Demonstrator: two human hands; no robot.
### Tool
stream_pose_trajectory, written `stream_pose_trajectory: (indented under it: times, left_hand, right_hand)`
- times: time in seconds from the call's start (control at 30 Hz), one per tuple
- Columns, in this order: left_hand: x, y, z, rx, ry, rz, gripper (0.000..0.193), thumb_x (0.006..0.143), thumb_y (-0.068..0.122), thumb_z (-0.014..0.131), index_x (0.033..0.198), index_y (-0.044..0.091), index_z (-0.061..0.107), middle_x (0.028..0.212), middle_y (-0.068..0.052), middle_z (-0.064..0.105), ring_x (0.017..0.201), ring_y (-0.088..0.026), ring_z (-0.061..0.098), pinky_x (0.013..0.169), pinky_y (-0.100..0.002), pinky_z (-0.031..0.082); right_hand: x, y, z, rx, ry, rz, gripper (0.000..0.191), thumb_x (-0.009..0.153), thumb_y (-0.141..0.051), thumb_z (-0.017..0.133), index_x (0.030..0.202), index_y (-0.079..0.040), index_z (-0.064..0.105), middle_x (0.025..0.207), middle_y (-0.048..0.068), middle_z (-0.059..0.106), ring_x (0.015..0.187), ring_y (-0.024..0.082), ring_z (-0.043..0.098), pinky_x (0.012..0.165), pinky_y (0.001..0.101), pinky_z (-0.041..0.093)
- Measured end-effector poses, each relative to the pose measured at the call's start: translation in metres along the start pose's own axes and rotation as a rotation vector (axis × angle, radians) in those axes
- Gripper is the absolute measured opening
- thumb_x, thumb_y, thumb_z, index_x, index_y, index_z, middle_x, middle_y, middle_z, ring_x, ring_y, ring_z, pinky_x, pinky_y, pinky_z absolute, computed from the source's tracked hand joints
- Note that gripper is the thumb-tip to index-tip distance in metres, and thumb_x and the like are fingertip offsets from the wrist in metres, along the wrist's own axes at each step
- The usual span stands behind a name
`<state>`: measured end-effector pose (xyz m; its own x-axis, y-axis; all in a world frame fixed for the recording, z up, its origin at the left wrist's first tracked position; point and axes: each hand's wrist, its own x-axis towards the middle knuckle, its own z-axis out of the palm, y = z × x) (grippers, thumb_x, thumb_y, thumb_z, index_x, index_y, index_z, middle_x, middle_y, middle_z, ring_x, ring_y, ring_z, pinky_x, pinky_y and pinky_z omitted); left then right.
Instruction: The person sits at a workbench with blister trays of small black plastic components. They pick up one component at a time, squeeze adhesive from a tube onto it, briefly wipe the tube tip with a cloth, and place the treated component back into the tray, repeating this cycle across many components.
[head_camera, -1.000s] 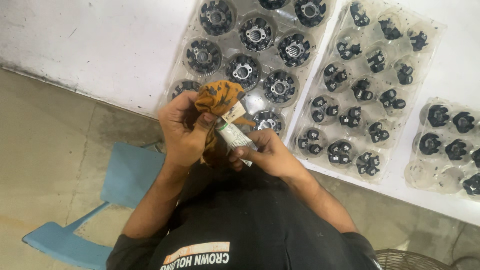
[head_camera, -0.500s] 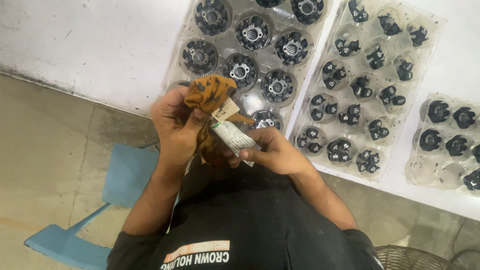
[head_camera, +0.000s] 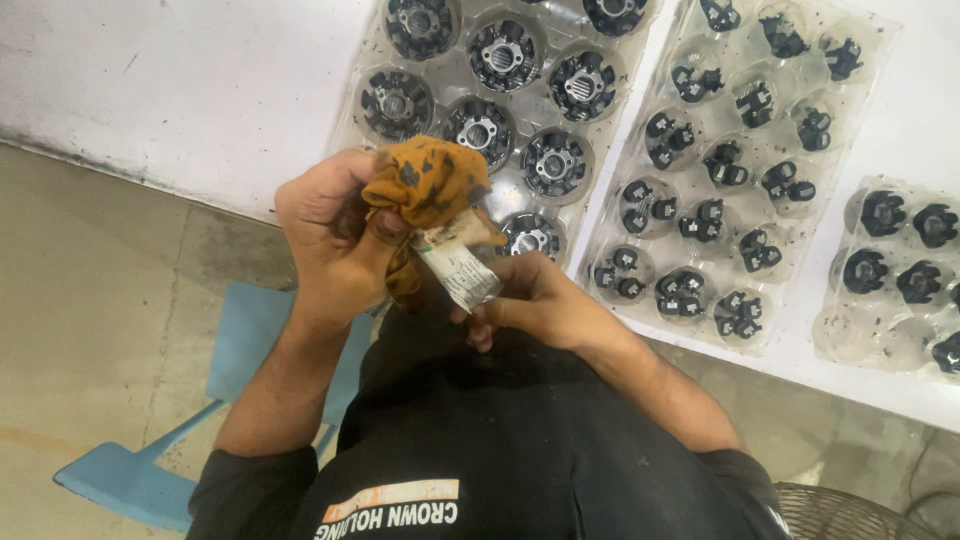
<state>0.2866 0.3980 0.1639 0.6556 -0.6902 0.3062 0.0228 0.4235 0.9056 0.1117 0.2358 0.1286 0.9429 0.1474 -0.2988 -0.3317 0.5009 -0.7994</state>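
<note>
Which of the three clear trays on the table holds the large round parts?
The left tray, just beyond the hands. Its cups hold big round black-and-metal discs; the middle tray and right tray hold small black clips.

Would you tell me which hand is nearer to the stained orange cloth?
Left. The left hand is clutching the orange cloth directly. The right hand sits just below and right of it, holding a small labelled tube against the cloth.

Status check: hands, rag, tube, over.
Left hand grips stained orange rag. Right hand holds small labelled tube against rag. Parts trays on the table beyond, nothing between.
</note>
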Motion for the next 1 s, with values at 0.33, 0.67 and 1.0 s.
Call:
stream_pose_trajectory:
  times: [0.33,0.67,1.0]
  left_hand:
    - [-0.001,0.007,0.004,0.071,-0.084,0.001,0.02,0.106,0.006,0.071,0.12,-0.007,0.063,0.105,-0.005,0.066,0.085,-0.009,0.064,0.073,-0.022,0.055]
    - [-0.003,0.01,0.012,0.164,-0.131,0.04,0.013,0.109,0.004,0.071,0.113,-0.006,0.064,0.101,-0.004,0.064,0.089,-0.006,0.061,0.079,-0.019,0.052]
    - [0.014,0.013,0.018,-0.133,-0.115,-0.051,0.015,0.111,0.006,0.069,0.117,-0.007,0.063,0.11,-0.005,0.07,0.101,-0.008,0.067,0.094,-0.022,0.058]
  right_hand:
    - [-0.021,-0.009,0.005,-0.178,0.026,-0.077,0.03,0.099,-0.002,0.046,0.115,0.008,0.07,0.088,0.008,0.071,0.079,0.013,0.068,0.073,0.0251,0.057]
    - [-0.028,-0.002,0.023,-0.214,0.219,0.014,0.035,0.105,-0.006,0.042,0.118,0.007,0.072,0.072,0.007,0.066,0.059,0.012,0.063,0.055,0.024,0.05]
    - [-0.035,0.015,0.04,-0.086,0.304,-0.445,0.057,0.091,0.02,0.056,0.14,-0.004,0.036,0.111,0.016,0.071,0.1,0.02,0.073,0.084,0.0317,0.063]
